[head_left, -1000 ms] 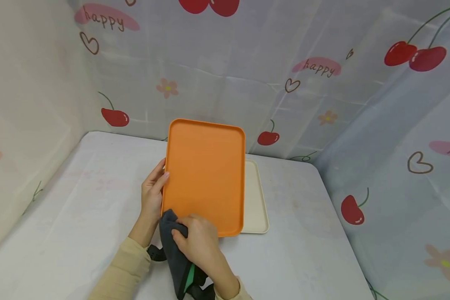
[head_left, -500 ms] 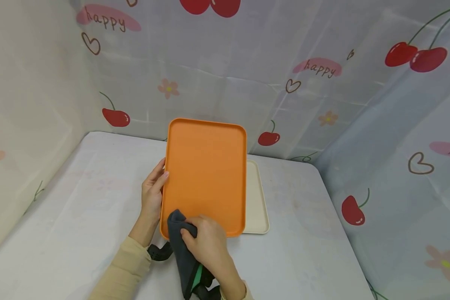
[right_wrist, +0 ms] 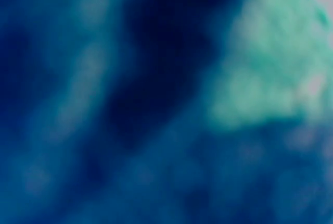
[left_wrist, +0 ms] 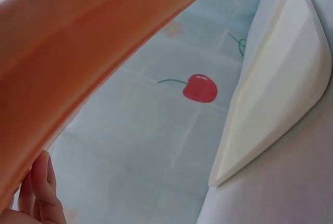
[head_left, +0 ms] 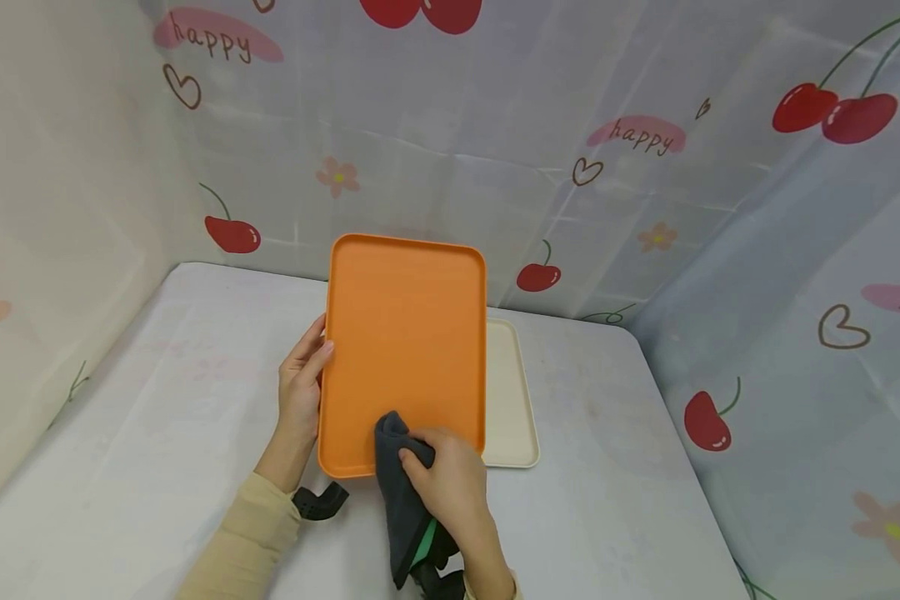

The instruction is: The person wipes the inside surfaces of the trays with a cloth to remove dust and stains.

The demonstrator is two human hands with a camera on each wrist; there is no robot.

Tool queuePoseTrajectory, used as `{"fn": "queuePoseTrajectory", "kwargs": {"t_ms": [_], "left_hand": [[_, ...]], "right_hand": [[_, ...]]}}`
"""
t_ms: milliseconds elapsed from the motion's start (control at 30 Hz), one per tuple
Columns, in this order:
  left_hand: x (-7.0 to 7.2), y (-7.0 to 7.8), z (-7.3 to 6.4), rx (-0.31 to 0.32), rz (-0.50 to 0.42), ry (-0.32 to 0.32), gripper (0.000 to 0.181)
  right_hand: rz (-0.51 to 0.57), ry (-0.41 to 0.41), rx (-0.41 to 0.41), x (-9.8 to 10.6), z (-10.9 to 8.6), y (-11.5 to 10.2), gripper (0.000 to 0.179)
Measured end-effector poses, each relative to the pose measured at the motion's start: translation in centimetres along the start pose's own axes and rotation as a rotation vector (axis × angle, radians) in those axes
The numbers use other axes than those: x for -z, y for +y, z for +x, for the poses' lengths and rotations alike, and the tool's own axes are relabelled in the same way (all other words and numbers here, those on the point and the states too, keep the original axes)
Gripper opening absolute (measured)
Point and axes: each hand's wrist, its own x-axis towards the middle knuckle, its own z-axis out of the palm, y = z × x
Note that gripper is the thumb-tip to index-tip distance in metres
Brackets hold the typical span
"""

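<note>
An orange tray [head_left: 405,342] is held up over the table, its inner face toward the head camera. My left hand [head_left: 301,392] grips its left edge; in the left wrist view the fingers [left_wrist: 44,190] are at the rim of the orange tray [left_wrist: 62,52]. My right hand [head_left: 450,479] pinches a folded dark grey cloth [head_left: 403,508] with a green patch, its top against the tray's lower part. The cloth [right_wrist: 171,172] fills the right wrist view, blurred and close. Behind the orange tray lies a cream tray [head_left: 512,400], partly hidden.
The cream tray [left_wrist: 276,83] lies on the white table [head_left: 615,500], seen from the side in the left wrist view. Black wrist straps [head_left: 321,502] show by both wrists. A cherry-print curtain [head_left: 450,150] surrounds the table's back and sides.
My right hand has slid the cloth rightward along the tray's lower part, from the left corner toward the middle. The orange tray has shifted slightly left with my left hand.
</note>
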Motion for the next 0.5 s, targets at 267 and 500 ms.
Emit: {"fn": "queuePoseTrajectory", "kwargs": {"t_ms": [267, 500], "left_hand": [[0.0, 0.3, 0.0, 0.003, 0.003, 0.015, 0.047], [0.2, 0.5, 0.0, 0.003, 0.006, 0.016, 0.046]], "right_hand": [[0.027, 0.056, -0.093, 0.7, 0.0, 1.7, 0.019], [0.007, 0.101, -0.172, 1.6, -0.2, 3.3, 0.02]]}}
